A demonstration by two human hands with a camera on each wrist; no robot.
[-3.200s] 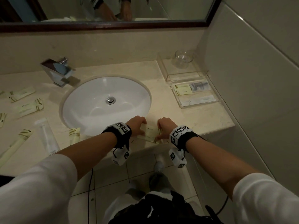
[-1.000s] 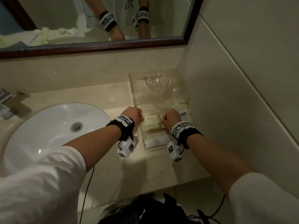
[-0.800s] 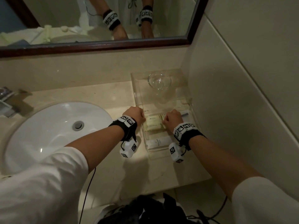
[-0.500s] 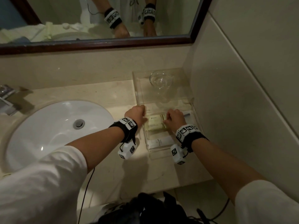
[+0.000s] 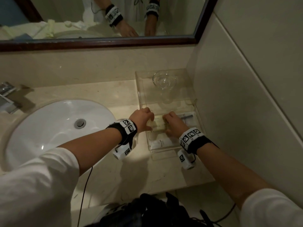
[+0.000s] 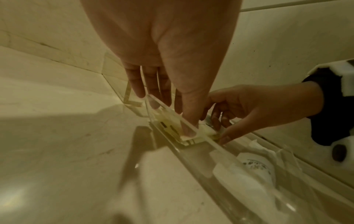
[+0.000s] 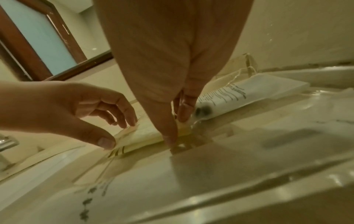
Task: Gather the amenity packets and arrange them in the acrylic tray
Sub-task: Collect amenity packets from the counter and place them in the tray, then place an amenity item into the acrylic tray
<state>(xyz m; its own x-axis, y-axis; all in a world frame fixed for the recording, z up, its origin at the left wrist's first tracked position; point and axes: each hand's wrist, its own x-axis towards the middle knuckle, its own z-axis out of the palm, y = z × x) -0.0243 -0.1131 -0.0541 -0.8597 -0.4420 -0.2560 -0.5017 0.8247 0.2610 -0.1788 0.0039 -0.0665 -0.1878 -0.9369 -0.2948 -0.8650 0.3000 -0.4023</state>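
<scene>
The clear acrylic tray stands on the counter by the right wall. Both hands hold a cream amenity packet low inside its middle section. My left hand pinches the packet's left end between thumb and fingers, as the left wrist view shows. My right hand pinches the right end with thumb and forefinger. A white printed packet lies just behind the right hand. Another white packet lies in the nearest section.
A glass bowl sits in the tray's far section. The white basin is to the left, with the tap at its far left. The tiled wall runs close along the tray's right side. The mirror hangs above.
Three seconds ago both hands held the packet at the counter's front edge; they have carried it to the tray. Over the last second they only edged slightly deeper into it.
</scene>
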